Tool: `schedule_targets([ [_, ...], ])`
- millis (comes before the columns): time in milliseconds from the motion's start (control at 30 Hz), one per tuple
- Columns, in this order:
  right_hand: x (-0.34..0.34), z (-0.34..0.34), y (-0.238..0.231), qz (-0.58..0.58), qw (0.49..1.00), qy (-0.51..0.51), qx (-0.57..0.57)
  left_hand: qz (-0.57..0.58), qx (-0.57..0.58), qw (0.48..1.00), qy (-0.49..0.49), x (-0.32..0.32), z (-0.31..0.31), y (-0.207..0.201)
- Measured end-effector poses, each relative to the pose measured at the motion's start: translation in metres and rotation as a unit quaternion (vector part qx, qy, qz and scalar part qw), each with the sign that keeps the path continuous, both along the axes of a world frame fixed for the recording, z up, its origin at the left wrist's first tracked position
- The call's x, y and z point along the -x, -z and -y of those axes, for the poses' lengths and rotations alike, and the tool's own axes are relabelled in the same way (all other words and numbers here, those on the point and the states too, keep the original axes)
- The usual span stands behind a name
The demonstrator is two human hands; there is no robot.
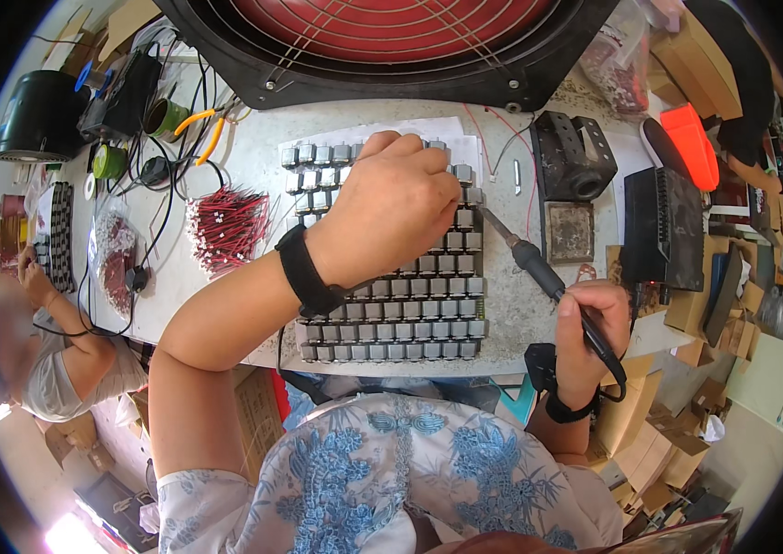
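Rows of small silver box-shaped metal parts (pixel 391 323) lie close together on the table in front of me. Over their upper rows is my left hand (pixel 391 203), back up, with curled fingers; whatever it pinches is hidden beneath it. My right hand (pixel 587 337) grips a soldering iron (pixel 539 268) by its black handle. The iron's tip points up and left, to the right edge of the rows, close to my left fingers. To the left lies a pile of short red wires (pixel 230 222) with white ends.
A large caged fan (pixel 391 55) stands at the far edge. Orange-handled pliers (pixel 211 138) and a bag of parts (pixel 114 254) lie left. At right are a black metal holder (pixel 576 157), a square tray (pixel 569 231) and a black box (pixel 664 231). Another person's hand (pixel 36 277) works far left.
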State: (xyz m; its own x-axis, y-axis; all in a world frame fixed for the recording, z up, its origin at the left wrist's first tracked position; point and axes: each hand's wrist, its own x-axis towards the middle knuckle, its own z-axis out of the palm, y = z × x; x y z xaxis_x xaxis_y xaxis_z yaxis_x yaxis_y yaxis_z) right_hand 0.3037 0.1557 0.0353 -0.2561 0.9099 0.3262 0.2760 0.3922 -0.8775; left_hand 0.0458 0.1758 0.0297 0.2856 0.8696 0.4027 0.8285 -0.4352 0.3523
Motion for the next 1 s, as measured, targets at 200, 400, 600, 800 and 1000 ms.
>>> schedule_targets([
  [200,0.0036,-0.0005,-0.0003,0.003,1.000,0.004,-0.003,0.005,0.004,1.000,0.004,-0.0006,0.0007,0.0027],
  [400,0.0045,-0.0005,-0.0003,-0.008,1.000,-0.002,0.025,-0.002,0.012,1.000,0.003,-0.0004,0.0025,0.0022],
  [600,0.0067,0.0005,-0.0017,-0.002,1.000,0.004,0.006,0.004,-0.002,1.000,-0.013,0.0020,0.0033,0.0028],
  [800,0.0090,-0.0003,-0.0011,0.006,1.000,-0.013,-0.011,0.001,0.007,1.000,-0.007,0.0038,0.0055,0.0050],
  [1000,0.0099,-0.0011,0.0002,-0.006,1.000,-0.017,0.003,-0.002,0.003,1.000,-0.006,0.0037,0.0048,0.0093],
])
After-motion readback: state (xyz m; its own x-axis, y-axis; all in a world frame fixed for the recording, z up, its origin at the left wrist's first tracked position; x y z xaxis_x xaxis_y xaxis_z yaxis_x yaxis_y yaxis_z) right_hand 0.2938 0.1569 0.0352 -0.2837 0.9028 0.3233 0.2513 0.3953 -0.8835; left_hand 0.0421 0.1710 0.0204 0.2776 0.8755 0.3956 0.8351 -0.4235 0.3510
